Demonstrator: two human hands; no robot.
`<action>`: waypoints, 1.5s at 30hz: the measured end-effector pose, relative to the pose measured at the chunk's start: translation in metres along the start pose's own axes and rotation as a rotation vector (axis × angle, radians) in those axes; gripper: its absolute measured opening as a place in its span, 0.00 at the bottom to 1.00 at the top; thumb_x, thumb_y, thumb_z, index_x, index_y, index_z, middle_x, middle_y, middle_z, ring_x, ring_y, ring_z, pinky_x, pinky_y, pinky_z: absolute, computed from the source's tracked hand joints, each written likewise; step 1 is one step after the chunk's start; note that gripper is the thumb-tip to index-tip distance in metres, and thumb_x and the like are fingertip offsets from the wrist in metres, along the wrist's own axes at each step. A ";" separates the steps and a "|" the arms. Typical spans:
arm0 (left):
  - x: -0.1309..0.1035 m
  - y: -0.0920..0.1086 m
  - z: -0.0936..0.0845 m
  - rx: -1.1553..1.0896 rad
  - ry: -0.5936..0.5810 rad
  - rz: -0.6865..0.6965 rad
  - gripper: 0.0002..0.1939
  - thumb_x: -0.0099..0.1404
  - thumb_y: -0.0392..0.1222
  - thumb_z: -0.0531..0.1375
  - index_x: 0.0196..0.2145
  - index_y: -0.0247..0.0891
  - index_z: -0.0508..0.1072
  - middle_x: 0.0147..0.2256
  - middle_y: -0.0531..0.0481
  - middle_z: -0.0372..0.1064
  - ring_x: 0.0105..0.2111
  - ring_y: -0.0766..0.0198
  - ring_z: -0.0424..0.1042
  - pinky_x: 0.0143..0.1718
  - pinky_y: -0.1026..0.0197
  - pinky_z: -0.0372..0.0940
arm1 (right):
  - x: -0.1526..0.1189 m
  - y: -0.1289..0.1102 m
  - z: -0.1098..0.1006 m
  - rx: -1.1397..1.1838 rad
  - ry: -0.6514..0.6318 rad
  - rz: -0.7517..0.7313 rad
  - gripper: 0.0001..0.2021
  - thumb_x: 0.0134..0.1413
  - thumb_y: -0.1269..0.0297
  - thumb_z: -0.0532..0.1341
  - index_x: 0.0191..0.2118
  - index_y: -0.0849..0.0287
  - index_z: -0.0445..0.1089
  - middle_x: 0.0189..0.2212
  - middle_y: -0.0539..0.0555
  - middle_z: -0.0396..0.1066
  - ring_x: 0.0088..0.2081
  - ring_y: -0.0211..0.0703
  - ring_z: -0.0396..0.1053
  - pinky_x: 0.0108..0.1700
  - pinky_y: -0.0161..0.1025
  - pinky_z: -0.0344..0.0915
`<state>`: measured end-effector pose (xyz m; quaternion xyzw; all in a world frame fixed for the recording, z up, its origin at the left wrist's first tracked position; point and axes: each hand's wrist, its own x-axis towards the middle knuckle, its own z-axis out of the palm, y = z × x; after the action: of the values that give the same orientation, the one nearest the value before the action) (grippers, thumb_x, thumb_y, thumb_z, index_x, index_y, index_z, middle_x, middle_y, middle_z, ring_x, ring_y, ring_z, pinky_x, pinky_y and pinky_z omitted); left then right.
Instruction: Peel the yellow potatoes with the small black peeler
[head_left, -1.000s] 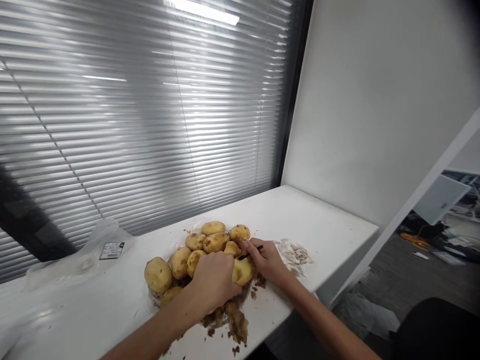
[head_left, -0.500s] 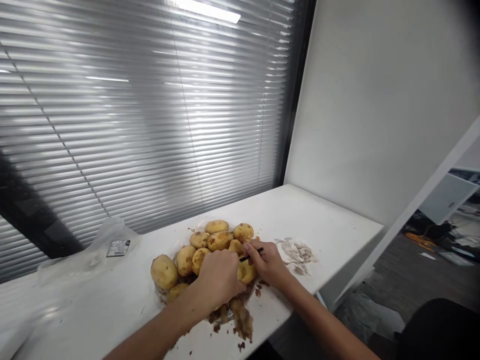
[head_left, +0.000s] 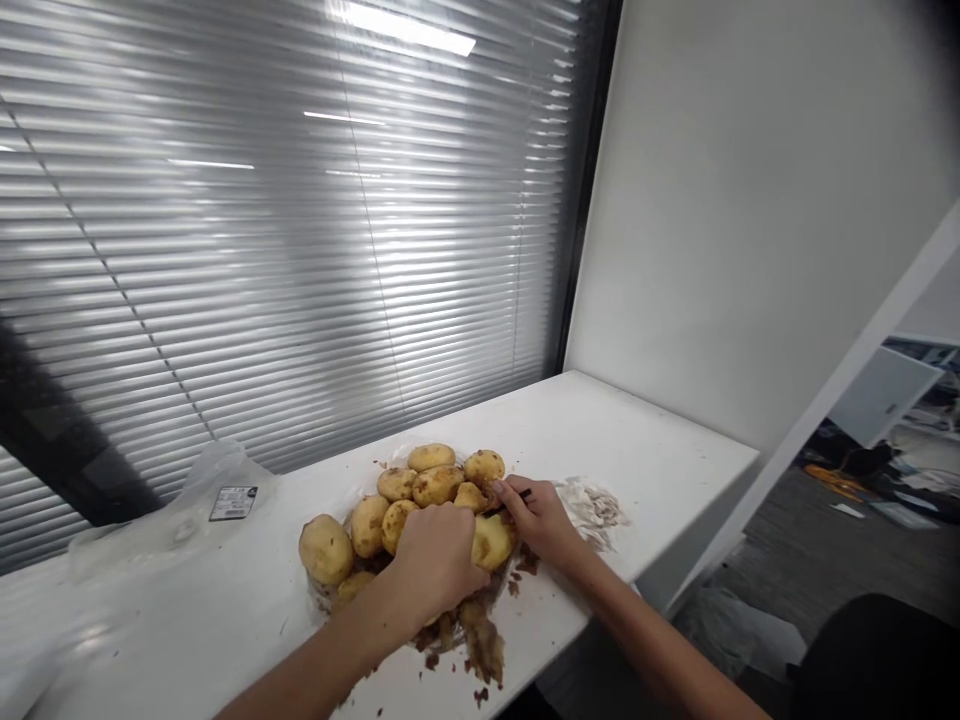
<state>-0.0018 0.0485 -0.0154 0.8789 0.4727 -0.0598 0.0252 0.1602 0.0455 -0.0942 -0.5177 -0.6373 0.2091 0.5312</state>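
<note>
My left hand [head_left: 444,550] is closed around a partly peeled potato [head_left: 492,545], whose pale yellow flesh shows to the right of the fingers. A thin dark tool [head_left: 523,494] is pinched in my right hand [head_left: 538,520] and reaches across the top of that potato. Fingers hide most of the tool, so I cannot tell whether it is a peeler or a knife. Behind and left of my hands, several potatoes [head_left: 437,485] sit close together on clear plastic. Brown peelings [head_left: 482,640] lie below my left hand, near the table's front edge.
On the white table [head_left: 637,430], a crumpled, soiled tissue [head_left: 596,508] lies right of my right hand. At the left, a clear plastic bag [head_left: 187,500] with a label rests by the window blinds [head_left: 300,250]. A white wall panel [head_left: 720,230] borders the right end.
The view has shifted slightly. Beside my left fingers, more of the potato's pale surface shows, and my right hand has moved a little along it. Both hands keep their hold.
</note>
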 end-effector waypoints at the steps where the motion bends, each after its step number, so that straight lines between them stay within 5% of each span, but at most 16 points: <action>1: 0.000 0.000 0.000 -0.002 0.001 0.007 0.15 0.50 0.48 0.62 0.34 0.36 0.74 0.34 0.42 0.75 0.35 0.45 0.74 0.34 0.52 0.67 | 0.000 0.000 0.000 -0.002 0.012 0.000 0.21 0.62 0.53 0.53 0.22 0.58 0.68 0.17 0.48 0.66 0.21 0.37 0.62 0.25 0.33 0.56; 13: -0.001 0.001 -0.002 -0.011 -0.034 0.013 0.14 0.51 0.46 0.62 0.35 0.35 0.74 0.36 0.40 0.74 0.38 0.46 0.74 0.37 0.52 0.66 | -0.006 -0.001 -0.002 0.009 0.043 0.025 0.22 0.63 0.51 0.51 0.23 0.58 0.68 0.16 0.49 0.67 0.21 0.38 0.62 0.24 0.34 0.57; 21: -0.002 -0.003 0.005 0.012 0.071 0.055 0.13 0.51 0.46 0.61 0.33 0.37 0.74 0.34 0.43 0.74 0.35 0.48 0.74 0.34 0.53 0.66 | -0.006 0.004 -0.002 0.040 0.096 0.060 0.24 0.62 0.48 0.52 0.22 0.59 0.68 0.16 0.48 0.65 0.21 0.37 0.62 0.24 0.33 0.57; 45: 0.002 -0.002 0.006 -0.009 0.000 -0.008 0.17 0.50 0.50 0.64 0.35 0.37 0.73 0.35 0.42 0.73 0.38 0.47 0.73 0.37 0.53 0.66 | -0.009 0.004 0.003 0.096 0.059 0.074 0.23 0.61 0.48 0.53 0.22 0.59 0.68 0.16 0.48 0.66 0.21 0.37 0.61 0.25 0.33 0.57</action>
<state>-0.0026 0.0511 -0.0214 0.8769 0.4763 -0.0580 0.0288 0.1578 0.0395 -0.1026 -0.5209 -0.5910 0.2435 0.5658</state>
